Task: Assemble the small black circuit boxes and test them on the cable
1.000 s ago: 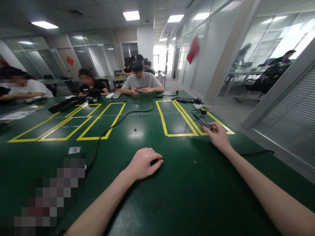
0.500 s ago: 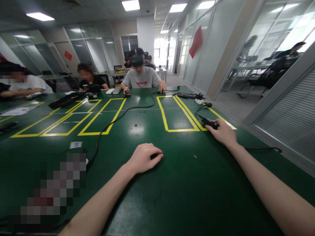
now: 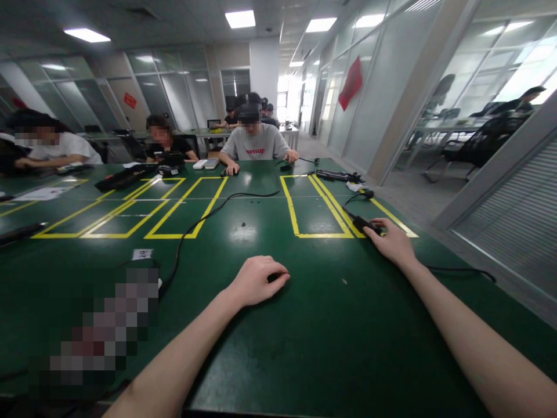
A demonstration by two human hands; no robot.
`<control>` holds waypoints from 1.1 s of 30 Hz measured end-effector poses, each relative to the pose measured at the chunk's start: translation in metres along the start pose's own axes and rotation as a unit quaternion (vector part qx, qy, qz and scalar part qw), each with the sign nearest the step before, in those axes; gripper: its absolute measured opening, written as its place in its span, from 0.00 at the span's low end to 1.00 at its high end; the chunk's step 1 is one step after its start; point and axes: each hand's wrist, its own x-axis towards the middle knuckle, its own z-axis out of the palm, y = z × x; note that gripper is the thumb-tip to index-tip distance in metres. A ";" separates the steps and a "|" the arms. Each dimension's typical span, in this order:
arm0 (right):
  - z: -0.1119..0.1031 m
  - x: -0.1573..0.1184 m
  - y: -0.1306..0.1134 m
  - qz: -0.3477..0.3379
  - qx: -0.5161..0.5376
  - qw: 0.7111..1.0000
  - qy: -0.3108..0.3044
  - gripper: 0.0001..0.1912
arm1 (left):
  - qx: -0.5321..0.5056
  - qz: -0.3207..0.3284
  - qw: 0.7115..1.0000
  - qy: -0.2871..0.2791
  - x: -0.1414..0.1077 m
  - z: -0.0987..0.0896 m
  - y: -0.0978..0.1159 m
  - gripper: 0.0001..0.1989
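My left hand rests on the green table near its middle. Its fingers are curled and the thumb tip meets the forefinger; the dark gap between them does not show whether anything is held. Farther off to the right, my right hand is closed around a small black block lying on the table by the yellow tape. From that block a black cable loops back to a dark plug-like end. The palm covers part of the block, and I cannot tell its exact kind.
Yellow tape marks several rectangles. A long black cable crosses the table to a blurred-out strip on the left. A black folded stand lies at the far right. Across the table sits a person in a grey shirt, hands on dark objects.
My view has shifted slightly, so the background sits lower and more to the right. Both my hands stay about where they were. The person opposite has moved their hands a little.
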 end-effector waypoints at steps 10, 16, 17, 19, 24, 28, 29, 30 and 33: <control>0.002 0.002 0.002 0.075 0.047 0.995 0.040 0.25 | -0.006 -0.005 1.000 0.002 0.000 0.001 -0.001 0.07; -0.007 -0.008 -0.014 -0.003 0.008 0.998 0.062 0.32 | -0.003 -0.003 1.000 0.000 0.000 0.000 -0.001 0.07; -0.007 -0.008 -0.015 -0.004 0.004 0.998 0.059 0.30 | -0.003 -0.004 1.000 0.001 0.001 0.000 -0.001 0.07; -0.008 -0.008 -0.016 0.000 0.001 0.999 0.052 0.27 | -0.005 -0.006 1.000 0.001 0.000 0.000 -0.002 0.07; -0.006 -0.005 -0.015 -0.017 0.006 0.999 0.044 0.20 | -0.010 -0.009 1.000 0.001 0.000 0.001 -0.003 0.09; -0.009 -0.006 -0.016 -0.036 0.018 0.997 0.071 0.18 | -0.015 -0.008 1.000 0.003 -0.001 0.001 -0.003 0.09; -0.010 -0.006 -0.017 -0.036 0.022 0.996 0.082 0.18 | -0.016 -0.008 1.000 0.003 -0.001 0.001 -0.003 0.09; -0.011 -0.006 -0.017 -0.033 0.025 0.995 0.093 0.19 | -0.016 -0.008 1.000 0.003 0.000 0.001 -0.003 0.09; -0.015 -0.004 -0.014 -0.012 0.023 0.993 0.118 0.19 | -0.013 -0.010 1.000 0.001 0.000 0.001 -0.004 0.09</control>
